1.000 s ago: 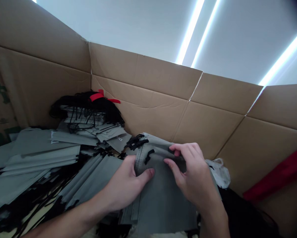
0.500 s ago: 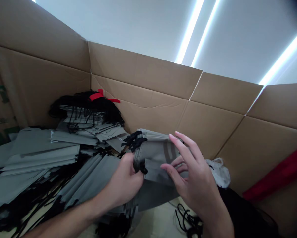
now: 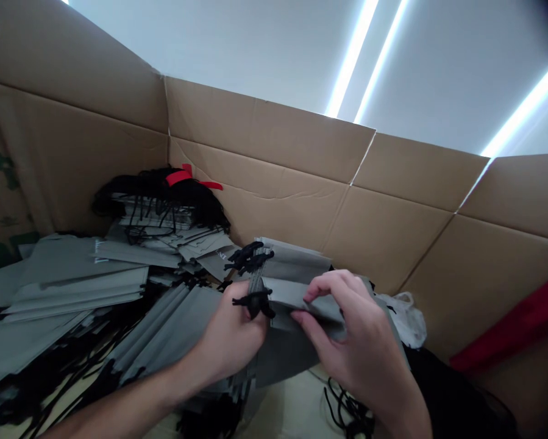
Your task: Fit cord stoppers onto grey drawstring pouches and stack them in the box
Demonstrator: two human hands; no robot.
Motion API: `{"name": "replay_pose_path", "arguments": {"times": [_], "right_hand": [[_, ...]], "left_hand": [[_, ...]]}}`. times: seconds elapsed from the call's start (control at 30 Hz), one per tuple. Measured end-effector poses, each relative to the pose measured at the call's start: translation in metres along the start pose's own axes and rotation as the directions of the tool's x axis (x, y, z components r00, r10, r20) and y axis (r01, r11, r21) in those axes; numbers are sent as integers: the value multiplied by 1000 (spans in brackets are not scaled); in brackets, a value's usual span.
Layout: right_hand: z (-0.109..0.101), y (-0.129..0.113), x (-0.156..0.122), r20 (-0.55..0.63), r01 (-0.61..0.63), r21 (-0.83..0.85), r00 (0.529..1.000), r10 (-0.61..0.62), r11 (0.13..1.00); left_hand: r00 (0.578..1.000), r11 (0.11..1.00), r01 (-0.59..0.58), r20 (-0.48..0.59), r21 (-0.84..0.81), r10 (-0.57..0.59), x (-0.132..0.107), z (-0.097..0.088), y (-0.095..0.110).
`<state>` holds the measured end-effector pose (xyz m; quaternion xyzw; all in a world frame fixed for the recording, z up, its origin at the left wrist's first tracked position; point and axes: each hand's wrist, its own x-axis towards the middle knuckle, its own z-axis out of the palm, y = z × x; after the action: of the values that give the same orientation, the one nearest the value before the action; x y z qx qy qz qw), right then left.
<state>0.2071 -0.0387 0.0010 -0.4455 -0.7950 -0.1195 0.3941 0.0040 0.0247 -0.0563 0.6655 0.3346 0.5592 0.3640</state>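
The person's left hand [image 3: 230,341] closed in a narrow pinch on the corner of a grey fabric drawstring bag [image 3: 296,292], with the bag's knotted black cords [image 3: 254,303] bunched just at the thumb, while the right hand [image 3: 347,329] gripped the same bag further along, thumb below and fingers curled over a folded edge. That was a narrow grip too, nothing spread wide. The bag was held up over the heap, near the far wall of the box, its lower part hanging. Pinching close to the seam looked like the sound way to handle it: cloth this soft slides unless both hands keep it taut, and the cords do best kept clear of the fold. To the left lay flat stacks of similar bags [image 3: 72,286], beyond them a bundle tied with red ribbon [image 3: 177,178] against the corrugated cardboard wall [image 3: 264,146]. A crumpled white plastic bag [image 3: 404,317] sat past the right hand — a loose black cord [image 3: 342,408] lay below it.
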Motion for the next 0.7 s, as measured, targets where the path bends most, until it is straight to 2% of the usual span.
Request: {"name": "replay_pose_path", "arguments": {"times": [0.07,0.13,0.23,0.33,0.53,0.7], "right_hand": [[0,-2,-1,22,-18,113,1000,15,993],[3,-2,-1,-4,-58,183,998,60,981],[12,4,1,-64,-89,80,994,94,993],[20,11,3,-92,-28,-41,995,24,999],[13,10,5,-162,36,-73,986,-47,997],[3,4,2,-65,24,150,998,-14,988]], "left_hand": [[999,999,-31,17,11,31,-1,0,2],[998,998,-57,17,25,56,-2,1,4],[996,995,-83,16,53,83,-6,2,1],[997,994,-83,-5,74,83,-9,2,-7],[997,995,-65,-24,74,67,-10,1,-21],[997,993,-73,-27,90,75,-10,0,-24]]}}
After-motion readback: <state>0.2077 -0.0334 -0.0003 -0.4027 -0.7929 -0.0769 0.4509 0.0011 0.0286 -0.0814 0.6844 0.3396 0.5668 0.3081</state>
